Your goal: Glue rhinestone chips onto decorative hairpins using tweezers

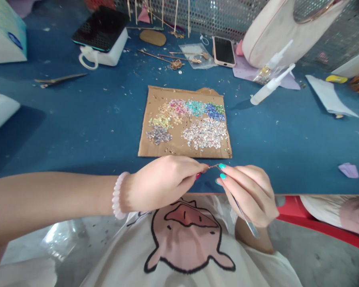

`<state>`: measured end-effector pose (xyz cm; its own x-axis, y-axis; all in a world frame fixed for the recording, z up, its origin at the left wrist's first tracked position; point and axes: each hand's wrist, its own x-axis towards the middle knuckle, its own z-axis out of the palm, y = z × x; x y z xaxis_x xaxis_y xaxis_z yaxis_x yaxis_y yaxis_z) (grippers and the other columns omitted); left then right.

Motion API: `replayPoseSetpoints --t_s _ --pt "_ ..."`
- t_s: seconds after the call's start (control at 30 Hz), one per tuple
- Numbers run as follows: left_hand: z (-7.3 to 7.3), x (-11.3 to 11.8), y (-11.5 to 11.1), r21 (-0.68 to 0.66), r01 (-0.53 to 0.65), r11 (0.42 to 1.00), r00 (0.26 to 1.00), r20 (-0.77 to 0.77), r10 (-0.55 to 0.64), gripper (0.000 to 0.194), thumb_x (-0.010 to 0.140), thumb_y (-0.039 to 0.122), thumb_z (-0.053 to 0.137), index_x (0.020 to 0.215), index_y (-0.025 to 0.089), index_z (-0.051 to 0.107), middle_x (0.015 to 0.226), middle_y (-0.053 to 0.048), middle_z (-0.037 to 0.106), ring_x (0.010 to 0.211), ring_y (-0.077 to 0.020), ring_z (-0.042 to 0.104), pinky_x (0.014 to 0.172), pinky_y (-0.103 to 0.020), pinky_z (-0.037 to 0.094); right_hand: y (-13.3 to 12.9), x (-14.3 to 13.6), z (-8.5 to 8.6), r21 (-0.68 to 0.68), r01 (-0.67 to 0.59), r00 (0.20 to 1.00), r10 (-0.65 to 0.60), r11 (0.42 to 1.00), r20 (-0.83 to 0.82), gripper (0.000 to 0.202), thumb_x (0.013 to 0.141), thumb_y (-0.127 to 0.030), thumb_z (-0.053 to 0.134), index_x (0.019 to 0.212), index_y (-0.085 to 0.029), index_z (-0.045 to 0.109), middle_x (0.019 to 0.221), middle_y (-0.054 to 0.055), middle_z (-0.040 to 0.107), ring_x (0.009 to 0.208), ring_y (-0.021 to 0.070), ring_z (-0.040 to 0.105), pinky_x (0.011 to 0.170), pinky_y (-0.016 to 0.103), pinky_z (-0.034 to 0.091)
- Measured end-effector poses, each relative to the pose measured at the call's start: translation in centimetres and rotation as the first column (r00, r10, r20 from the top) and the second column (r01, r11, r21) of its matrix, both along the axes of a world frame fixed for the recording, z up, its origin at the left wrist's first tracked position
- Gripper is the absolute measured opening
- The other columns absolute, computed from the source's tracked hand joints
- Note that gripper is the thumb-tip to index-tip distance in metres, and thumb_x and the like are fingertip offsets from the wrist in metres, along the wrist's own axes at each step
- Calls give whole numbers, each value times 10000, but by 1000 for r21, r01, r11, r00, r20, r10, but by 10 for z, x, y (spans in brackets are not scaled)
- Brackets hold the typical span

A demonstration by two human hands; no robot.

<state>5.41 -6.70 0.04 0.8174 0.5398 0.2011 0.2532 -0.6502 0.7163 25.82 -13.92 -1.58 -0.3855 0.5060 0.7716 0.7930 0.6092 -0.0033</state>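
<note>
My left hand (164, 181), with a pale beaded bracelet at the wrist, pinches a small, thin brownish piece (212, 166) between thumb and forefinger. Its exact kind is too small to tell. Metal tweezers (245, 220) lie in my right hand (253, 191), gripped with bent fingers. Their back end sticks out below the palm, while the tip is mostly hidden at the fingertips beside the small piece. Just beyond both hands lies a cardboard sheet (176, 141), bearing piles of sparkly rhinestones: clear (205, 133), grey (159, 135), yellow (160, 121), pink, turquoise (195, 107), blue and green.
Scissors (60, 79) lie at left on the blue table, below a tablet (101, 28) on a white box. Gold hair sticks (176, 63), a phone (224, 51), white dropper bottles (271, 87) and a pale bag (260, 36) sit toward the back. A red stool (296, 211) stands lower right.
</note>
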Motion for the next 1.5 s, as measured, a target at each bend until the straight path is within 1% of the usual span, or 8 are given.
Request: replayPoseSetpoints --t_s 0.27,0.4,0.57,0.77,0.87,1.03,1.2,1.5 --pt "2 -1 1 -131 43 991 999 -13 -45 317 890 54 420 1113 151 622 1013 -36 682 861 -146 639 752 -235 489 0 1 -1 -20 -37 998 36 999 -50 289 637 -50 743 900 -98 632 932 123 702 787 213 641 656 379 554" --pt "7 -1 3 -174 54 983 998 -33 -60 281 873 34 436 1009 144 656 854 -8 676 727 -118 614 645 -216 447 -2 0 -4 -50 -4 997 0 999 -80 255 693 -82 709 924 -158 636 980 72 702 808 190 645 687 365 557" --pt "9 0 6 -270 86 959 996 0 -90 288 883 56 432 1033 163 653 894 -6 690 784 -113 627 694 -199 452 -3 -2 -7 -50 10 987 -17 999 -159 194 759 -123 656 940 -190 633 976 55 706 803 177 648 683 352 549" --pt "11 1 9 -352 86 932 995 -20 -100 272 883 96 448 1030 176 663 785 23 676 617 -84 575 561 -174 418 -3 -4 -8 -75 6 978 -21 997 -209 199 771 -122 643 953 -202 632 974 53 708 811 181 648 690 355 542" --pt "12 1 9 -402 88 911 992 -48 -117 269 888 128 450 1048 172 662 792 13 677 610 -93 573 532 -176 408 -1 -5 -9 -66 -4 970 -12 998 -244 180 785 -124 626 948 -201 637 958 54 711 801 182 651 688 360 543" --pt "12 -1 10 -414 79 907 994 -38 -104 271 882 150 457 1044 181 672 826 -2 693 649 -103 596 553 -168 422 2 -4 -8 -51 -14 958 -1 999 -286 164 771 -125 645 920 -195 636 925 50 714 801 188 659 674 364 552" --pt "14 -2 10 -420 68 905 995 -31 -90 269 881 172 452 1022 189 681 831 -3 695 651 -107 602 557 -169 432 3 0 -5 -30 -28 966 20 999 -257 160 758 -132 666 899 -192 620 884 40 715 770 170 664 666 348 567" --pt "11 -2 10 -408 87 909 995 -18 -103 253 886 152 452 1003 188 673 894 -1 697 694 -108 614 585 -163 438 2 -4 -6 -66 -43 967 25 997 -253 191 731 -105 684 905 -170 639 932 65 712 786 180 653 686 364 566"
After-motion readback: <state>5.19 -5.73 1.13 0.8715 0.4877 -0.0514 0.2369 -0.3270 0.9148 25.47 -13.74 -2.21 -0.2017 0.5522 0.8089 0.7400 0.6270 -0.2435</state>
